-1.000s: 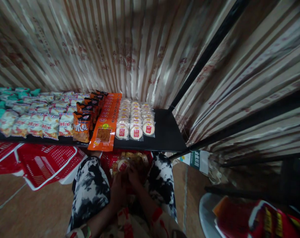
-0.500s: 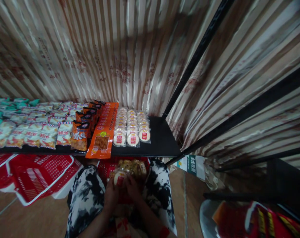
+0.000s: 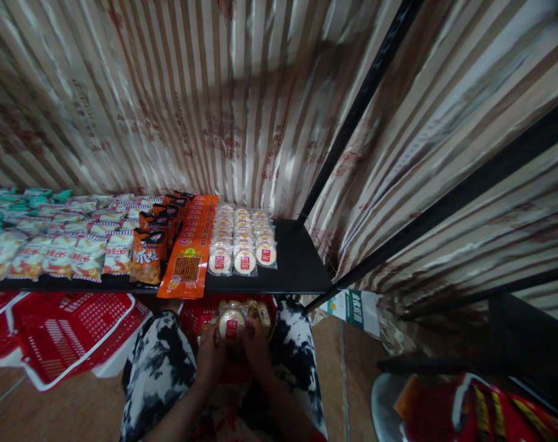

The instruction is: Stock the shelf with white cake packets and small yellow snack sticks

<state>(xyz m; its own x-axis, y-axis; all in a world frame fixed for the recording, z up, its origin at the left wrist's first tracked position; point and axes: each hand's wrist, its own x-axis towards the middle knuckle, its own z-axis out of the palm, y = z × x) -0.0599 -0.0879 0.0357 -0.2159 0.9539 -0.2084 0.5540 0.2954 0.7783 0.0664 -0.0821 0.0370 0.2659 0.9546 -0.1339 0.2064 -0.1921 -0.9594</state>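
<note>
Between my two hands, in front of the shelf's edge, a round white wrapped cake (image 3: 231, 323) with a red label faces up. My left hand (image 3: 209, 353) grips the wrapper's left side, while my right hand (image 3: 255, 344) is closed on its right side. Beneath and behind it, a red basket (image 3: 193, 319) between my knees contains several more clear-wrapped pieces (image 3: 261, 314), darker and partly hidden. On the black shelf (image 3: 297, 252), similar cakes (image 3: 245, 261) stand in three columns of overlapping packs; the right column's front lies slightly farther back.
Left of the cakes lie an orange packet (image 3: 186, 264), orange-black bags (image 3: 146, 255), white bags (image 3: 88, 255) and green ones. Red baskets (image 3: 71, 331) sit under the shelf. Black posts (image 3: 356, 116) and a striped curtain (image 3: 242, 92) stand behind. A grey tub (image 3: 383, 405) is right.
The view has tilted, so the shelf sits lower in the picture. Both hands still hold the cake, which first dipped away from the shelf edge, then shifted slightly right and nearer it.
</note>
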